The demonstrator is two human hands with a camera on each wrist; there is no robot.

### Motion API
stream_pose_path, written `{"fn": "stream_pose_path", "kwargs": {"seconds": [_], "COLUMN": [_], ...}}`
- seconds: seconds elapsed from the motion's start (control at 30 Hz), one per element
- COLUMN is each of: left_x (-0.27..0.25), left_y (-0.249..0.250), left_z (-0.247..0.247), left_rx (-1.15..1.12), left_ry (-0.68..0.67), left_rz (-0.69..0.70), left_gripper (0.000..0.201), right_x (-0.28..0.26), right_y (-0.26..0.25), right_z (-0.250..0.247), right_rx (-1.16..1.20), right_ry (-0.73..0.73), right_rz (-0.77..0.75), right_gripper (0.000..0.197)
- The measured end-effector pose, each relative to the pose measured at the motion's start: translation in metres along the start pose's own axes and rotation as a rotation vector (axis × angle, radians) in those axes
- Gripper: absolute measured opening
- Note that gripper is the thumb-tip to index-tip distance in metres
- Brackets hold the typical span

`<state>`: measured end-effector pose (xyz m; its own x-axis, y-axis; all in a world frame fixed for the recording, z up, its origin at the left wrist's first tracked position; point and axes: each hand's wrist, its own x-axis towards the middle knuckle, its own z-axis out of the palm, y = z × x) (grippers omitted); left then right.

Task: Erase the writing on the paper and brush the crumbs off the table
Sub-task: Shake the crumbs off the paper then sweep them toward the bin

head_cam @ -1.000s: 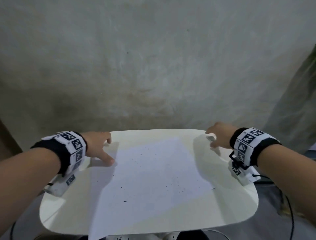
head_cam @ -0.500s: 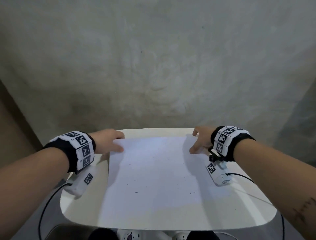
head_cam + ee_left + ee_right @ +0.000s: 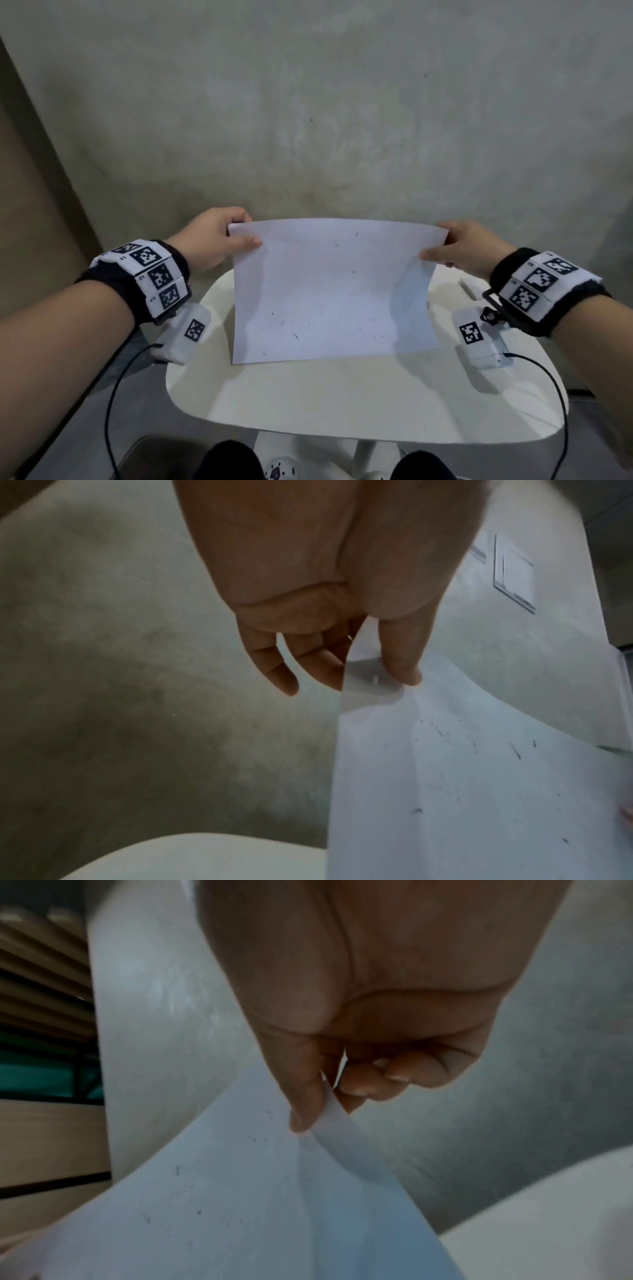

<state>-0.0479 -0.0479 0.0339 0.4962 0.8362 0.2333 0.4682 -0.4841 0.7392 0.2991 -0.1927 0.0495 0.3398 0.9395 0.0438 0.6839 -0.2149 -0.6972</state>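
A white sheet of paper (image 3: pixel 329 294) hangs lifted above the small white table (image 3: pixel 342 404), its far edge raised and its near edge low. Dark eraser crumbs (image 3: pixel 295 335) cling to its upper face. My left hand (image 3: pixel 219 240) pinches the far left corner, thumb on top. My right hand (image 3: pixel 469 246) pinches the far right corner the same way. The left wrist view shows the thumb (image 3: pixel 400 656) pressing the paper (image 3: pixel 479 791) against the fingers underneath. In the right wrist view the thumb (image 3: pixel 304 1096) clamps the paper (image 3: pixel 240 1204) edge.
A grey plaster wall (image 3: pixel 308 120) stands close behind the table. Cables (image 3: pixel 113 394) hang from both wrist units past the table's sides. My knees (image 3: pixel 233 460) sit under the near edge. A white object (image 3: pixel 471 287) lies on the table's right side.
The paper lay flat on the table with my hands at its far corners. Both hands have since taken hold of those corners and raised the sheet off the table.
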Motion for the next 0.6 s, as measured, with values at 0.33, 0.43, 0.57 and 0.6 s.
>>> {"fn": "stream_pose_path", "kwargs": {"seconds": [0.33,0.43,0.57,0.6], "left_x": [-0.02,-0.029,-0.039,-0.041], "left_y": [0.032,0.023,0.001,0.001], "left_z": [-0.011,0.001,0.016,0.016], "left_rx": [-0.077,-0.087,-0.121,-0.139], "left_ry": [0.222,0.139,0.004,0.019], "left_rz": [0.13,0.05,-0.097,-0.092], "left_gripper": [0.026,0.013,0.02,0.019], "right_x": [-0.039,-0.044,-0.046,-0.046], "right_y": [-0.03,-0.017,-0.009,-0.011], "right_z": [-0.016,-0.006,0.011,0.012], "right_rx": [0.303,0.214,-0.083,-0.084], "right_ry": [0.122,0.027,-0.058,-0.031], "right_rz": [-0.225,-0.149,-0.068,-0.08], "right_gripper": [0.021,0.015,0.022,0.024]}}
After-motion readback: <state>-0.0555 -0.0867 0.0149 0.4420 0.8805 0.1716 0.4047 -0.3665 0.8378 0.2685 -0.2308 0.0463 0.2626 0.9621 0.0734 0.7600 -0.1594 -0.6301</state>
